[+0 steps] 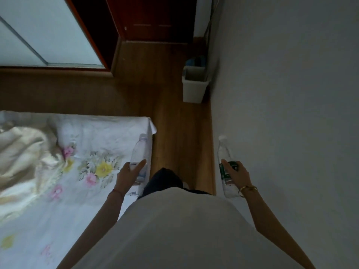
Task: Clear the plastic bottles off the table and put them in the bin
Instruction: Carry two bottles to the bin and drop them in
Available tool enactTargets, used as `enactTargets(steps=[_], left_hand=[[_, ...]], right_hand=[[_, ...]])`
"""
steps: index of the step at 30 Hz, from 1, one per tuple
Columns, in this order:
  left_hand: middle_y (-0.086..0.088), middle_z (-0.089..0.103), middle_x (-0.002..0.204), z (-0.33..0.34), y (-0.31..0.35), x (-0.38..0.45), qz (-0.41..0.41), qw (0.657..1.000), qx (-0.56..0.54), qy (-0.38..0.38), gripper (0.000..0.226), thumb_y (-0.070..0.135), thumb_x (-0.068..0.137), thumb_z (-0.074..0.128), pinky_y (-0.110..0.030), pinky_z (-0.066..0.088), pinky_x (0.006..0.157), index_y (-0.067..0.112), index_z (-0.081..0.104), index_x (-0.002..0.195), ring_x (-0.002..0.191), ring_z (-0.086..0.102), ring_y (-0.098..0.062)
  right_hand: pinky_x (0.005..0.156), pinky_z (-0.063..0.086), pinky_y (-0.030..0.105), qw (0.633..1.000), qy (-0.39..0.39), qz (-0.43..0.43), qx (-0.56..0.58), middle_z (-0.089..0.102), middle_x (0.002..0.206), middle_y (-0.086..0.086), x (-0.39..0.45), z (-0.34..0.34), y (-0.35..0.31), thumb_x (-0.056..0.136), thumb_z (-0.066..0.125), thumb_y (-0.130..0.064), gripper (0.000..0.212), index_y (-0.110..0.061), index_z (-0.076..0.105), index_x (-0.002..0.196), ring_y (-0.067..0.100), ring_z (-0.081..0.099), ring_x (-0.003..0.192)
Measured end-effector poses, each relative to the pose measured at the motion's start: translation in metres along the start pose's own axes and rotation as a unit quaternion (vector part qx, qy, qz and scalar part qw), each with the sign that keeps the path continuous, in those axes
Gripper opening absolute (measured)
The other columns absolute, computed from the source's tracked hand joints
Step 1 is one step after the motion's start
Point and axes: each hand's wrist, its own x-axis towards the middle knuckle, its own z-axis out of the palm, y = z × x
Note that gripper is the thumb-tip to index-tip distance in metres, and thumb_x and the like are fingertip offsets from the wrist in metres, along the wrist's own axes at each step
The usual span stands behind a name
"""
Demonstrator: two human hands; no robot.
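My left hand grips a clear plastic bottle with a pale cap, held over the right edge of the cloth-covered table. My right hand grips a second clear bottle with a green label and white cap, close to the wall on the right. Both bottles point away from me. A grey bin stands open on the wooden floor ahead, against the wall, well beyond both hands.
A white floral cloth covers the table, with a cream fabric bundle on its left. A narrow strip of wooden floor runs between table and grey wall. A blue object sits behind the bin; a dark red door lies beyond.
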Motion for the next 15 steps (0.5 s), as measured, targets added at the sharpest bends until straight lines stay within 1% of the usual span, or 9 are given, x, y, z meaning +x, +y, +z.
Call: enactTargets(steps=[2, 3, 5, 6, 9, 10, 12, 13, 15], left_hand=[[-0.020, 0.070, 0.097, 0.002, 0.017, 0.020, -0.017, 1.000, -0.016, 0.016, 0.063, 0.058, 0.070, 0.072, -0.040, 0.062, 0.066, 0.008, 0.061, 0.107, 0.073, 0.071, -0.032], [-0.021, 0.070, 0.098, 0.004, 0.029, 0.032, -0.021, 0.999, -0.024, 0.029, 0.061, 0.055, 0.073, 0.072, -0.041, 0.062, 0.066, 0.007, 0.060, 0.108, 0.074, 0.071, -0.033], [-0.020, 0.069, 0.099, 0.008, 0.050, 0.059, -0.023, 0.998, -0.035, 0.057, 0.057, 0.053, 0.075, 0.072, -0.045, 0.062, 0.068, 0.007, 0.060, 0.106, 0.078, 0.072, -0.034], [-0.019, 0.069, 0.098, 0.010, 0.065, 0.076, -0.021, 0.997, -0.040, 0.067, 0.057, 0.054, 0.074, 0.071, -0.047, 0.062, 0.069, 0.007, 0.059, 0.105, 0.079, 0.072, -0.034], [-0.017, 0.068, 0.099, 0.011, 0.116, 0.135, -0.030, 0.997, -0.047, 0.062, 0.064, 0.060, 0.068, 0.071, -0.048, 0.062, 0.070, 0.009, 0.060, 0.105, 0.079, 0.072, -0.033], [-0.017, 0.068, 0.099, 0.010, 0.135, 0.156, -0.029, 0.997, -0.046, 0.060, 0.064, 0.060, 0.069, 0.071, -0.048, 0.062, 0.069, 0.009, 0.060, 0.106, 0.079, 0.072, -0.032], [-0.016, 0.068, 0.103, 0.003, 0.177, 0.197, -0.008, 0.997, -0.042, 0.071, 0.067, 0.062, 0.070, 0.070, -0.044, 0.063, 0.068, 0.010, 0.060, 0.110, 0.082, 0.072, -0.031], [-0.016, 0.067, 0.105, -0.002, 0.201, 0.216, 0.000, 0.996, -0.042, 0.077, 0.069, 0.063, 0.070, 0.069, -0.043, 0.063, 0.068, 0.010, 0.059, 0.113, 0.084, 0.071, -0.031], [-0.016, 0.067, 0.110, -0.012, 0.248, 0.259, 0.008, 0.997, -0.038, 0.068, 0.069, 0.062, 0.073, 0.068, -0.042, 0.062, 0.072, 0.011, 0.057, 0.118, 0.089, 0.070, -0.031]], right_hand=[[0.072, 0.061, 0.043, 1.000, -0.016, -0.004, -0.004, 0.066, 0.106, 0.015, 0.025, 0.006, -0.029, 0.071, 0.067, -0.063, 0.067, -0.014, 0.055, 0.115, 0.030, 0.069, 0.085], [0.074, 0.061, 0.044, 1.000, -0.026, -0.006, -0.009, 0.066, 0.105, 0.014, 0.040, 0.010, -0.042, 0.066, 0.066, -0.068, 0.071, -0.015, 0.055, 0.113, 0.030, 0.068, 0.086], [0.077, 0.059, 0.046, 0.999, -0.027, 0.000, -0.026, 0.066, 0.102, 0.010, 0.071, 0.018, -0.061, 0.051, 0.061, -0.081, 0.087, -0.018, 0.054, 0.110, 0.030, 0.068, 0.087], [0.080, 0.058, 0.047, 0.999, -0.034, 0.001, -0.030, 0.066, 0.101, 0.009, 0.093, 0.023, -0.070, 0.048, 0.059, -0.084, 0.090, -0.019, 0.054, 0.108, 0.030, 0.067, 0.087], [0.084, 0.056, 0.045, 0.999, -0.027, 0.007, -0.027, 0.066, 0.104, 0.013, 0.148, 0.037, -0.118, 0.057, 0.060, -0.080, 0.082, -0.016, 0.055, 0.108, 0.030, 0.065, 0.090], [0.082, 0.055, 0.042, 0.999, -0.025, 0.009, -0.021, 0.065, 0.107, 0.014, 0.170, 0.041, -0.137, 0.063, 0.060, -0.076, 0.078, -0.014, 0.055, 0.111, 0.030, 0.064, 0.090], [0.081, 0.051, 0.038, 0.999, -0.033, 0.002, -0.036, 0.064, 0.113, 0.017, 0.209, 0.048, -0.183, 0.078, 0.061, -0.060, 0.064, -0.010, 0.054, 0.119, 0.031, 0.061, 0.092], [0.084, 0.051, 0.039, 0.999, -0.032, -0.004, -0.039, 0.063, 0.114, 0.017, 0.229, 0.052, -0.207, 0.081, 0.061, -0.055, 0.061, -0.009, 0.053, 0.121, 0.031, 0.061, 0.094], [0.088, 0.051, 0.041, 0.999, -0.025, -0.015, -0.034, 0.064, 0.114, 0.017, 0.269, 0.056, -0.256, 0.083, 0.061, -0.053, 0.058, -0.009, 0.054, 0.119, 0.031, 0.061, 0.095]])
